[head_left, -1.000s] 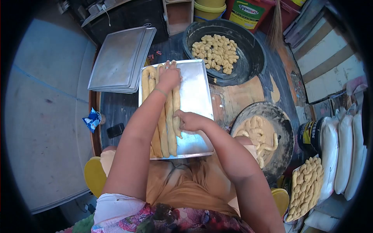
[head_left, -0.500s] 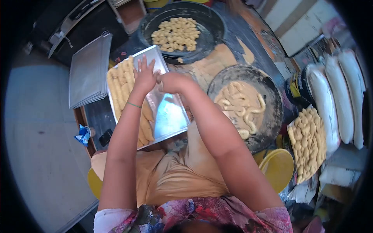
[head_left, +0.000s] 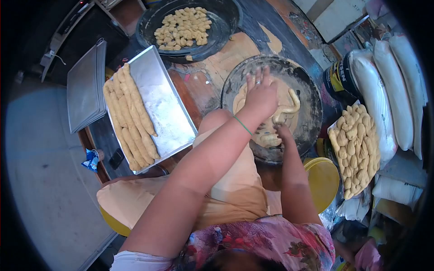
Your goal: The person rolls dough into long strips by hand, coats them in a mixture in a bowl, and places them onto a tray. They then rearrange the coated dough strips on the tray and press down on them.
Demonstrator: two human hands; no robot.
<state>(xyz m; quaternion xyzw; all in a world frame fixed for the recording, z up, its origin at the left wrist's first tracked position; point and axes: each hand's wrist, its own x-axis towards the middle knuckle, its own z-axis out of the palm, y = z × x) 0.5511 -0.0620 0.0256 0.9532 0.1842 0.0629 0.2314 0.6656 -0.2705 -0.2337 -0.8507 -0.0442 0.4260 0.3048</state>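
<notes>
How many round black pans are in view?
2. The top pan holds small dough pieces; the middle pan holds dough strips under the left hand. None looks hidden.

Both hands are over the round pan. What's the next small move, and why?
Probably close the left hand on one dough rope in the round pan and lift it: it lies spread over the dough, and the tray has bare space beside its row.
</notes>
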